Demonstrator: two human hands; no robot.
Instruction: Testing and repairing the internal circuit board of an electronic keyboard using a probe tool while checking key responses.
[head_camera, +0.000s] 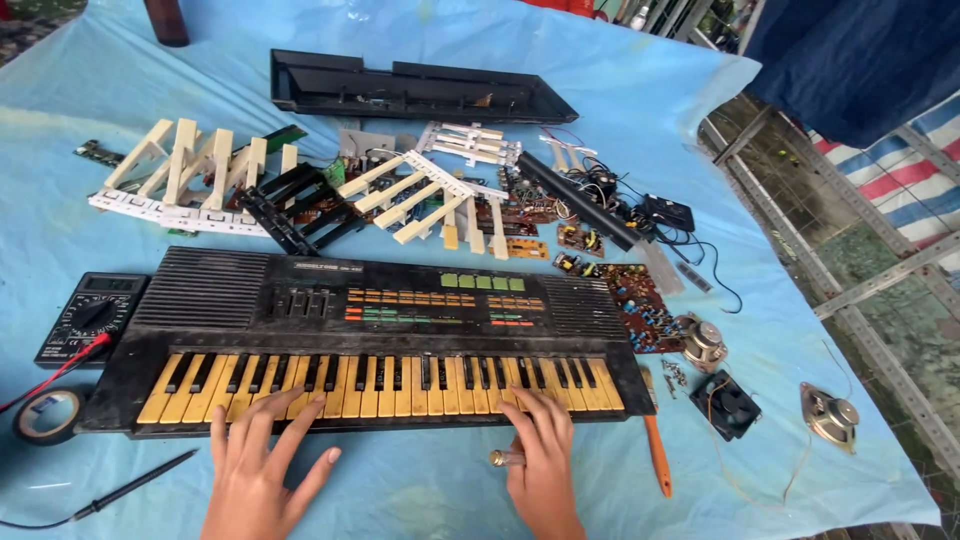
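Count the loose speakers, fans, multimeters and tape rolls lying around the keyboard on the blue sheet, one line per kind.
Loose speakers: 2, the speaker by the circuit board and the speaker near the sheet's right edge
Cooling fan: 1
Multimeter: 1
Tape roll: 1
Total: 5

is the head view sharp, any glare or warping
Head view: soft daylight, faint shadows under the left hand and right hand; keyboard sharp, no motion blur; mild sheen on the blue sheet; wide lens bows the edges.
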